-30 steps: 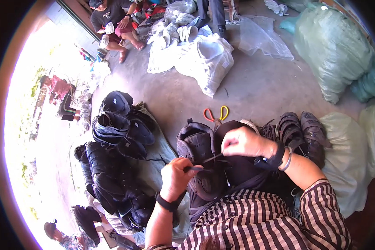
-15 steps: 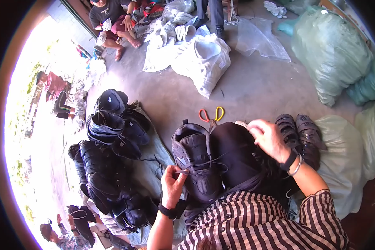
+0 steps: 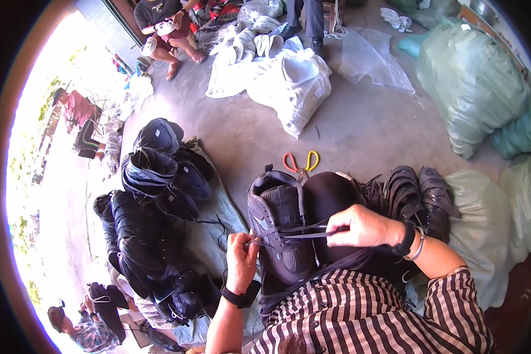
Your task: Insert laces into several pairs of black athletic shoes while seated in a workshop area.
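A black sneaker (image 3: 288, 256) rests against my lap, its toe toward me and its opening away from me. My left hand (image 3: 242, 261) is closed in a pinch at the shoe's left side, on one end of the dark shoelace (image 3: 298, 231). Off to the right, my right hand (image 3: 363, 226) grips the same lace, which stretches in flat strands across the front of the shoe. Another loose lace end hangs near the toe. Beyond the sneaker, scissors (image 3: 302, 168) with one red and one yellow handle lie on the floor.
Several black shoes (image 3: 144, 230) are heaped on a sheet at my left. More dark shoes (image 3: 416, 192) stand at my right beside pale sacks (image 3: 478, 218). A white sack (image 3: 295, 88) with light shoes and big green bags (image 3: 472, 82) lie farther off. Other people sit nearby.
My right hand has come down and left, from raised above my knee to beside the shoe, and now draws the lace taut. My left hand stays at the shoe's left side.
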